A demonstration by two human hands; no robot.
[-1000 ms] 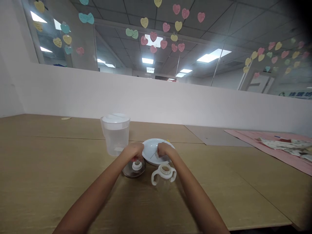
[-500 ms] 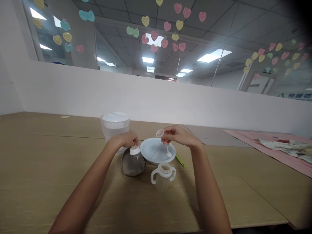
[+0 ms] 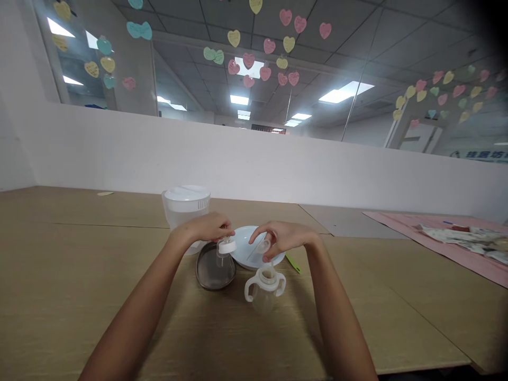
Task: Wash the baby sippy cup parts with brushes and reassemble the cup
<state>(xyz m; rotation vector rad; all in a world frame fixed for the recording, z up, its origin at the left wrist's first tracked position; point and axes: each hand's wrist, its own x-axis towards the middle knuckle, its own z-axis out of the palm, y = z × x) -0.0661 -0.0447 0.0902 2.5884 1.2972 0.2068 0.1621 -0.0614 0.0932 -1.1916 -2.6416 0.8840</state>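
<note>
This looks like an office or a similar indoor workplace. Along the far edge of the wide, wood-coloured table (image 3: 51, 296) runs a low white wall (image 3: 254, 164), topped by large glass panes (image 3: 186, 63) dotted with heart-shaped sticky notes (image 3: 269, 46) in pink, yellow, green and blue. The glass shows a ceiling (image 3: 317, 55) of grey tiles with flat, bright lights (image 3: 346, 92), a pale door (image 3: 418, 138) and, above the table's far right corner, a sign (image 3: 486, 155) with dark characters
</note>
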